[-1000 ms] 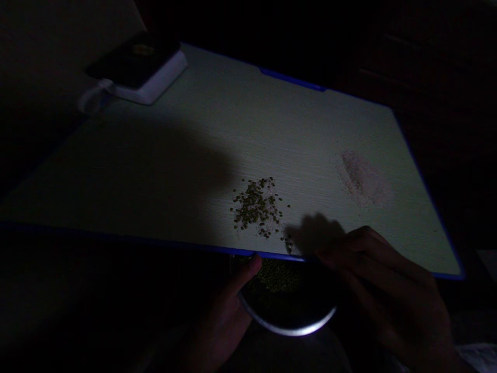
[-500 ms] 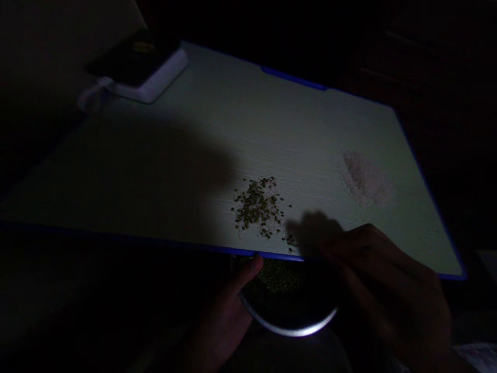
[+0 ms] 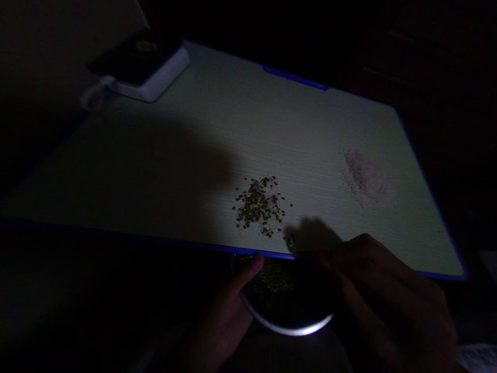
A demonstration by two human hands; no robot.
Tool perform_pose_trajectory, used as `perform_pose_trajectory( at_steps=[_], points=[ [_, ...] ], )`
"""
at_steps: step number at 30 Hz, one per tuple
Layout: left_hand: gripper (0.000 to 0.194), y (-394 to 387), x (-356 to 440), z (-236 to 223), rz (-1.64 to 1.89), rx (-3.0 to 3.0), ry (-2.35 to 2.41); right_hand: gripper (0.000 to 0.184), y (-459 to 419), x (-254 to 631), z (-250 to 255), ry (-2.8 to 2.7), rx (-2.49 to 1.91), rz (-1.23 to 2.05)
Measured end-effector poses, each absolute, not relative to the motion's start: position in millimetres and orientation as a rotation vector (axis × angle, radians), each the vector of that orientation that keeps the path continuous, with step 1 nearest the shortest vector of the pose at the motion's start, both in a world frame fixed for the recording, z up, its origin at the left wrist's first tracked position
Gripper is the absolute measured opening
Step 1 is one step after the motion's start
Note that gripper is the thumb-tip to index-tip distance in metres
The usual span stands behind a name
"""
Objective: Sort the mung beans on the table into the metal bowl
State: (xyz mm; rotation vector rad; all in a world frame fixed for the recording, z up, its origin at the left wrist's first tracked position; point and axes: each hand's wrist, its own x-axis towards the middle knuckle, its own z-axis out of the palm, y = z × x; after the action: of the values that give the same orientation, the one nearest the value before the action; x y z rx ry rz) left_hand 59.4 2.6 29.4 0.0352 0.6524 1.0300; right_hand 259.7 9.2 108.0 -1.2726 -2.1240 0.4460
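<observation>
bowl (image 3: 297,331), gripped by left hand (image 3: 233,311), right hand (image 3: 392,295) at board (image 3: 283,129) edge, fingers (image 3: 330,256) bunched (any hold too dark to tell)

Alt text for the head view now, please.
In dim light, the left hand holds a bowl of green beans under a board's edge; the right hand is beside scattered beans, with pinkish powder beyond.

no readable text, labels, brands, numbers or signs, scene very dark
</observation>
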Motion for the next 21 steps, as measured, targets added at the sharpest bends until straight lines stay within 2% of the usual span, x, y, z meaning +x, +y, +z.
perform_pose_trajectory(
  at_steps=[7,13,21],
  points=[
    [0.036,-3,58,22,1.032,-0.031,0.8,0.017,7,254,108,-2.098,-1.38,0.428],
    [0.062,2,58,28,1.054,-0.049,0.734,0.012,12,266,113,-2.093,-1.511,0.213],
    [0.057,-1,58,24,0.993,-0.095,0.792,0.021,20,254,109,-2.133,-1.37,0.368]
  ],
)
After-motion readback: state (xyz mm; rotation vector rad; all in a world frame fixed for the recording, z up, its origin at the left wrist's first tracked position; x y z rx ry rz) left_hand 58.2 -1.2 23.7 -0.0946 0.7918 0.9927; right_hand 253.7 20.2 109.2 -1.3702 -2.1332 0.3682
